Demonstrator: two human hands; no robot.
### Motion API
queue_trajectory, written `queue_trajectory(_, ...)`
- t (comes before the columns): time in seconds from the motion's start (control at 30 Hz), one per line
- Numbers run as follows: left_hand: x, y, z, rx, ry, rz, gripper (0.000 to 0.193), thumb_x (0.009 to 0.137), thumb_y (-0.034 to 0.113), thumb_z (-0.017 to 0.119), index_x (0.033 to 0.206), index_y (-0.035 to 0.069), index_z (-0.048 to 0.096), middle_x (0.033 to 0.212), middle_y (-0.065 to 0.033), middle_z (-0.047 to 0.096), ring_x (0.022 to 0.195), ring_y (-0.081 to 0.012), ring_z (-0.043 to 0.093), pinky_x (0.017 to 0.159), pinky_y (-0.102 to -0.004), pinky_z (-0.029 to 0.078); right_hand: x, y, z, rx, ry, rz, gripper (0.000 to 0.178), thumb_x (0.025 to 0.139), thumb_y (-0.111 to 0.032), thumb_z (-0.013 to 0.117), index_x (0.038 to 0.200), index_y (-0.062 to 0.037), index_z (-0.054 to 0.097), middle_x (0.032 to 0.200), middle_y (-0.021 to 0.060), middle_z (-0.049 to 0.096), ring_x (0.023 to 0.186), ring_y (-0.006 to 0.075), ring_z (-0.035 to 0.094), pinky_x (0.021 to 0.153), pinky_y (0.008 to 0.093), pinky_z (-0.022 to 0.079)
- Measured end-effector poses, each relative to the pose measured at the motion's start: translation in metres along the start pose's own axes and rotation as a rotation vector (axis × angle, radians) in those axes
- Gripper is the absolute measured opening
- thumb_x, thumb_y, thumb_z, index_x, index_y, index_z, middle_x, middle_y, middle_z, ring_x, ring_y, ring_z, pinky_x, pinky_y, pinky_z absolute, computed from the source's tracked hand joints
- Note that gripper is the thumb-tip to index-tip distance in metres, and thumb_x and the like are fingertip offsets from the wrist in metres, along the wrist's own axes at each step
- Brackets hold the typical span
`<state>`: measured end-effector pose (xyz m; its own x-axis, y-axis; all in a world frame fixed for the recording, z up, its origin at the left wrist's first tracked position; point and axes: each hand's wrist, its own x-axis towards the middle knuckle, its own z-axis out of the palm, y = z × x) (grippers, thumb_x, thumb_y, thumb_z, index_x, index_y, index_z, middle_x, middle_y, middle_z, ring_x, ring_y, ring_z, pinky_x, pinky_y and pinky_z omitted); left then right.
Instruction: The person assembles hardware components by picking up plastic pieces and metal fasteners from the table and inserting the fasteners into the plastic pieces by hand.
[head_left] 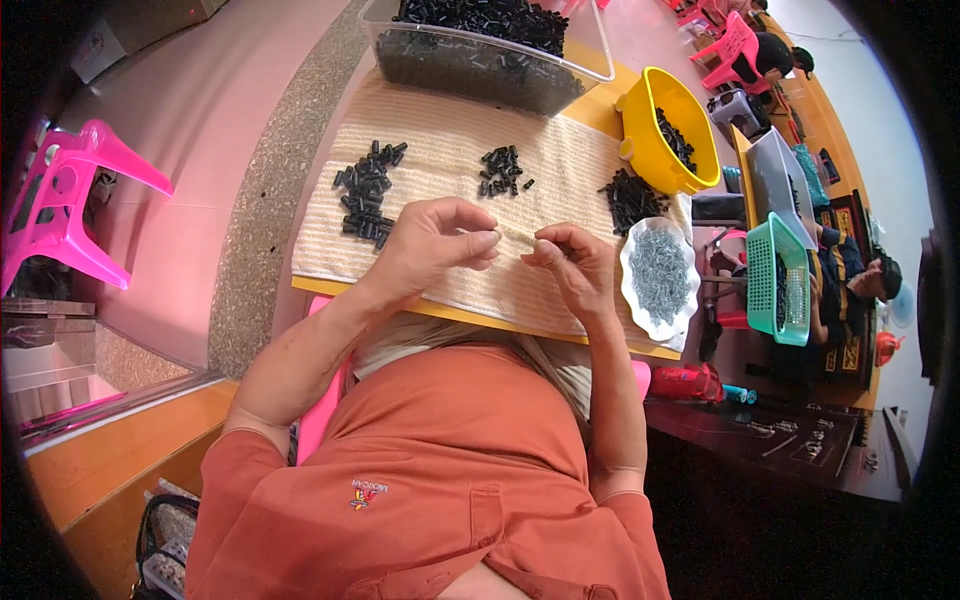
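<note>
Above the striped cloth on the table, my left hand (440,245) is closed, thumb and fingers pressed together; anything between the fingertips is too small to make out. A short gap to the right, my right hand (577,268) is likewise pinched, and what it may hold is hidden. Nearest beyond them lies a small pile of short black tubes (500,170). A larger pile of black tubes (365,190) is left of my left hand. Beside my right hand stands a white scalloped dish (640,300) full of small, shiny, clear or silvery pieces. Another black pile (637,203) lies behind the dish.
A clear plastic bin (480,75) full of black pieces stands at the table's far side. A yellow basin (640,125) with black pieces is at the far right. Off to the right are a green basket (765,290) and other people; a pink stool (75,200) stands left.
</note>
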<state>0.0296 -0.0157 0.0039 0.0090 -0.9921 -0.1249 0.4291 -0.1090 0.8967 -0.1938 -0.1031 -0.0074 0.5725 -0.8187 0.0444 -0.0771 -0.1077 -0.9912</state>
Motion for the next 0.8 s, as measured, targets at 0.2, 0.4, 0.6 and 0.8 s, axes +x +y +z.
queue_trajectory(0.2, 0.001, -0.004, -0.001, 0.032, -0.043, 0.03, 0.017, 0.087, 0.005, 0.074, 0.102, -0.001, 0.068, 0.088, -0.0066, 0.071, 0.078, -0.0121, 0.067, 0.074, -0.0265, 0.058, 0.0, -0.005, 0.004, 0.046, -0.023, 0.011, 0.012, 0.095, -0.005, 0.065, 0.104, 0.004, 0.065, 0.092, 0.0051, 0.065, 0.081, 0.0115, 0.065, 0.08, 0.0318, 0.061)
queue_trajectory(0.4, -0.001, -0.006, 0.003, 0.083, -0.068, 0.042, 0.025, 0.085, 0.002, 0.074, 0.107, -0.003, 0.065, 0.09, -0.0073, 0.069, 0.079, -0.0114, 0.066, 0.07, -0.0254, 0.055, 0.002, -0.015, 0.017, 0.149, -0.074, -0.011, 0.007, 0.092, -0.002, 0.069, 0.097, 0.0017, 0.067, 0.091, 0.0041, 0.066, 0.087, 0.01, 0.064, 0.077, 0.0254, 0.056)
queue_trajectory(0.6, -0.002, -0.003, 0.005, 0.097, -0.098, -0.011, 0.028, 0.083, -0.002, 0.075, 0.108, 0.0, 0.063, 0.094, -0.0059, 0.068, 0.083, -0.011, 0.066, 0.073, -0.0257, 0.057, -0.001, -0.016, 0.017, 0.09, -0.121, -0.036, 0.005, 0.091, -0.002, 0.07, 0.093, 0.0017, 0.068, 0.089, 0.0047, 0.067, 0.084, 0.0105, 0.063, 0.075, 0.0231, 0.051)
queue_trajectory(0.8, -0.002, -0.005, 0.005, 0.083, -0.117, -0.037, 0.028, 0.083, -0.002, 0.074, 0.108, 0.0, 0.062, 0.095, -0.0071, 0.068, 0.082, -0.0116, 0.066, 0.072, -0.0266, 0.057, -0.002, -0.02, 0.017, 0.005, -0.17, -0.14, 0.003, 0.09, -0.001, 0.07, 0.091, 0.0015, 0.069, 0.09, 0.0063, 0.068, 0.085, 0.0122, 0.063, 0.076, 0.0263, 0.051)
